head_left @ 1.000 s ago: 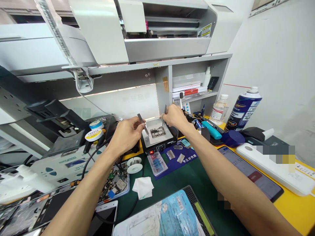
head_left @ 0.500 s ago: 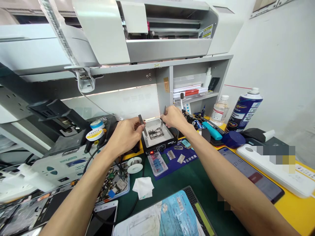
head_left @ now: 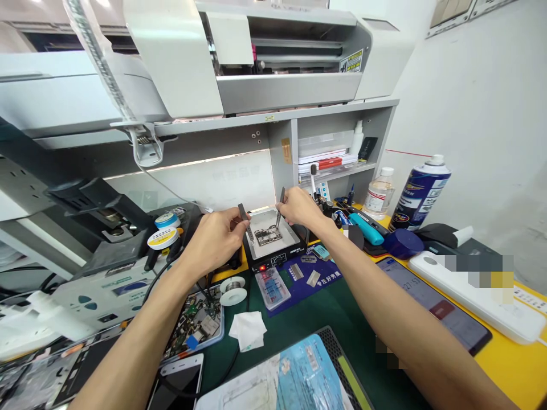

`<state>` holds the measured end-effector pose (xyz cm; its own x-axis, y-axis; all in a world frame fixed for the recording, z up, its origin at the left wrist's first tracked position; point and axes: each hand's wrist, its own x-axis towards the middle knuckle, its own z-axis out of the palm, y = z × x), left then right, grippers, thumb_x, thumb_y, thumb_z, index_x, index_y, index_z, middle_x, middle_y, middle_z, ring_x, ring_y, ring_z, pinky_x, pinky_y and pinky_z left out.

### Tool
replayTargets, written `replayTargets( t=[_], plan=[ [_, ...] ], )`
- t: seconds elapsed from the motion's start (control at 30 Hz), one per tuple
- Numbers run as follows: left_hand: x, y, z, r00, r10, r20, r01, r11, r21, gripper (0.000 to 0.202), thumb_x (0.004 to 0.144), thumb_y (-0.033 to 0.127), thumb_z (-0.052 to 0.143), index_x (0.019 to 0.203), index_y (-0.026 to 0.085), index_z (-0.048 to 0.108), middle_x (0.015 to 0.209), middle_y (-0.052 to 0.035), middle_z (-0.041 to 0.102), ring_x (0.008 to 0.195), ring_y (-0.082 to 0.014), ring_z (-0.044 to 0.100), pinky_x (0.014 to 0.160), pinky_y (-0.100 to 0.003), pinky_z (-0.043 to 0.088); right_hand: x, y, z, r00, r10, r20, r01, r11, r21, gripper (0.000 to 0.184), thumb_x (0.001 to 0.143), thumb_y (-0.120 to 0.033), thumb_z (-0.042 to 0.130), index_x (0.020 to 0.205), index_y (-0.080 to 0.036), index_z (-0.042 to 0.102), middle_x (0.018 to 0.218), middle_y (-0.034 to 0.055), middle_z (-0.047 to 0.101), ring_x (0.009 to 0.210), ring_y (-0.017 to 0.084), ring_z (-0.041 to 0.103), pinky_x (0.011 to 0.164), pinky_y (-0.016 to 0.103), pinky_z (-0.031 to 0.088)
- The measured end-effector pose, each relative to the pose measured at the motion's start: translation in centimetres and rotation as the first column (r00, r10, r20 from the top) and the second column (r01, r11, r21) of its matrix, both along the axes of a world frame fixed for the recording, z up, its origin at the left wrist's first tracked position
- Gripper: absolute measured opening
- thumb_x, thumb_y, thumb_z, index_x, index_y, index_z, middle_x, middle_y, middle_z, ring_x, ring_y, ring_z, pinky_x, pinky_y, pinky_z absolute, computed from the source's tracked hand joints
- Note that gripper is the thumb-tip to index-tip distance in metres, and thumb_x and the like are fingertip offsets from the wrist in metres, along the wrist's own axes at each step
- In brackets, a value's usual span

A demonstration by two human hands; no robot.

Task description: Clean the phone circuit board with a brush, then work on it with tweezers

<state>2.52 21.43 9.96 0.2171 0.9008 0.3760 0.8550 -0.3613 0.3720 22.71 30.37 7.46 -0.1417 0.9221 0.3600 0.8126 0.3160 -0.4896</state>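
In the head view, the left hand (head_left: 217,239) has its thumb and forefinger closed on a thin dark tool (head_left: 245,218), which slants down to the left edge of the board (head_left: 268,236); whether its tip touches the board is too small to tell. The right hand (head_left: 299,206) has its fingers pinched together on tweezers (head_left: 280,212), their tips at the board's upper right; I cannot tell whether they grip it. The board lies flat on the plate (head_left: 291,238), between both tools, with a lit red lamp (head_left: 262,268) on the front below.
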Motion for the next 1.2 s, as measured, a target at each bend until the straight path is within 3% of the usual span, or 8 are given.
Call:
replayTargets(
  t=[0.17,0.43,0.7,0.9,1.2],
  plan=[
    [-0.5,0.2,0.1,1.0,0.011,0.022,-0.011,1.0,0.002,0.026,0.092,0.036,0.05,0.094,0.02,0.07,0.077,-0.002,0.07,0.067,-0.0188,0.058,0.064,-0.03,0.038,0.2,-0.2,0.3,1.0,0.006,-0.002,-0.006,1.0,-0.013,0.021,0.087,-0.026,0.062,0.082,-0.009,0.073,0.07,0.0158,0.073,0.065,0.022,0.071,0.066,0.029,0.049],
    [-0.7,0.2,0.0,0.999,0.002,0.054,-0.002,1.0,0.001,0.026,0.092,0.037,0.05,0.093,0.02,0.069,0.082,-0.0021,0.073,0.072,-0.02,0.063,0.066,-0.029,0.041,0.3,-0.2,0.5,1.0,0.0,0.001,0.0,1.0,-0.02,0.022,0.089,-0.028,0.061,0.079,-0.01,0.071,0.068,0.0147,0.073,0.061,0.022,0.071,0.064,0.028,0.048],
    [-0.6,0.3,-0.1,1.0,0.008,0.03,-0.008,1.0,0.019,0.027,0.092,0.037,0.049,0.09,0.019,0.069,0.069,-0.0011,0.066,0.06,-0.0173,0.053,0.061,-0.029,0.036,-0.2,-0.7,0.6,1.0,0.006,0.03,-0.006,1.0,0.005,0.022,0.089,-0.025,0.058,0.086,-0.009,0.072,0.07,0.0151,0.074,0.066,0.023,0.072,0.064,0.028,0.047],
    [-0.2,0.1,-0.1,1.0,0.018,0.008,-0.018,0.999,0.034,0.028,0.092,0.034,0.048,0.093,0.019,0.071,0.061,0.0003,0.058,0.054,-0.0158,0.045,0.058,-0.029,0.032,-0.9,-1.8,1.3,0.991,0.107,0.085,-0.106,0.994,-0.013,0.027,0.088,-0.03,0.06,0.072,-0.012,0.071,0.067,0.0132,0.073,0.064,0.022,0.069,0.06,0.026,0.046],
    [-0.2,0.2,-0.3,1.0,0.023,-0.007,-0.023,0.999,0.048,0.022,0.091,0.031,0.049,0.083,0.019,0.065,0.061,-0.0002,0.058,0.051,-0.0148,0.041,0.058,-0.029,0.029,-2.5,-2.3,0.8,0.979,0.085,0.187,-0.096,0.994,0.051,0.018,0.088,-0.025,0.056,0.083,-0.013,0.069,0.091,0.0186,0.074,0.088,0.03,0.069,0.068,0.031,0.044]
  ],
)
